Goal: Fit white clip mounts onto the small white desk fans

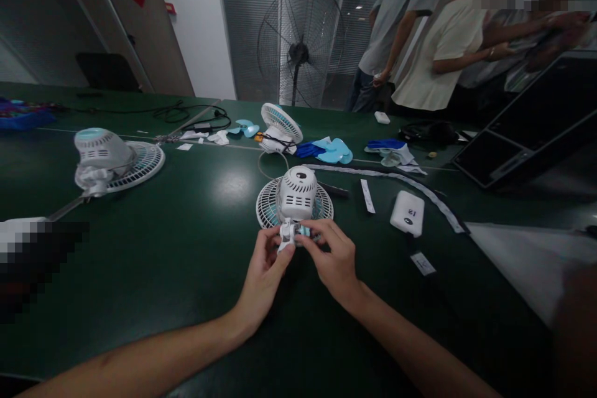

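In front of me, a small white fan (298, 194) lies face down on the green table, its motor housing up and its grille flat beneath. At its near end is a white bracket (286, 233), pinched between the thumb and fingers of my left hand (259, 270). My right hand (336, 261) closes from the other side on a small light blue piece (305, 231) next to the bracket. Fingers partly cover both parts, so I cannot tell how the blue piece is joined.
Another white fan (105, 158) lies to the left, and a third (280, 127) tilts behind. Light blue blades (336, 151) and gloves (387, 146) lie farther back. A white power bank (407, 212) is on the right, near a black case (532, 118). People (396, 25) stand across the table.
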Action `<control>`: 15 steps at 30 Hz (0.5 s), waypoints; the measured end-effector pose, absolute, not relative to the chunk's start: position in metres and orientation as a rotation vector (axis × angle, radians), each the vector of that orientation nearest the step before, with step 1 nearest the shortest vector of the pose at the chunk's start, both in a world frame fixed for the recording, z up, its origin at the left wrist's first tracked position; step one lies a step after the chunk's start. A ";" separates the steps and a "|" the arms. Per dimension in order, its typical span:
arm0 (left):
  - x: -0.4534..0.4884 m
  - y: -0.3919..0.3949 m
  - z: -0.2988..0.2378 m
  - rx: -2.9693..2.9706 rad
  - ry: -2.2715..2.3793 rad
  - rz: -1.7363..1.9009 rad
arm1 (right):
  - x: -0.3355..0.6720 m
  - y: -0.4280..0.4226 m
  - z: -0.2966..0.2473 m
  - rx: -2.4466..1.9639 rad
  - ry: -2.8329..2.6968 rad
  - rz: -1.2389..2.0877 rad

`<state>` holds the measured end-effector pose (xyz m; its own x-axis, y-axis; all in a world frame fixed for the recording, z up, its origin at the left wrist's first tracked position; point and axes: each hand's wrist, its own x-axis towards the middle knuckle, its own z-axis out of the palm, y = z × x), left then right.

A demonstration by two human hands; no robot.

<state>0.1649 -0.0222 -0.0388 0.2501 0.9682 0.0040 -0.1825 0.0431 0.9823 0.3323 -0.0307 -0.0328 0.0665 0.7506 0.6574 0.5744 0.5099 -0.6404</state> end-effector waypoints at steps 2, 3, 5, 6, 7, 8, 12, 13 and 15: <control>0.164 -0.023 -0.038 1.172 0.905 1.091 | 0.332 -0.030 -0.032 -1.117 -1.655 0.202; 0.163 -0.024 -0.037 1.171 0.913 1.093 | 0.333 -0.030 -0.032 -1.070 -1.699 0.203; 0.162 -0.027 -0.035 1.174 0.928 1.089 | 0.334 -0.028 -0.033 -0.996 -1.774 0.215; 0.161 -0.028 -0.033 1.179 0.929 1.083 | 0.336 -0.027 -0.034 -0.991 -1.788 0.231; 0.161 -0.029 -0.032 1.182 0.925 1.079 | 0.337 -0.026 -0.035 -1.015 -1.781 0.258; 0.161 -0.029 -0.030 1.182 0.917 1.078 | 0.338 -0.024 -0.035 -1.059 -1.760 0.292; 0.161 -0.031 -0.027 1.173 0.899 1.081 | 0.342 -0.020 -0.029 -1.284 -1.674 0.371; 0.161 -0.030 -0.028 1.175 0.900 1.082 | 0.343 -0.020 -0.026 -1.311 -1.666 0.369; 0.161 -0.030 -0.030 1.174 0.904 1.081 | 0.347 -0.020 -0.023 -1.271 -1.705 0.374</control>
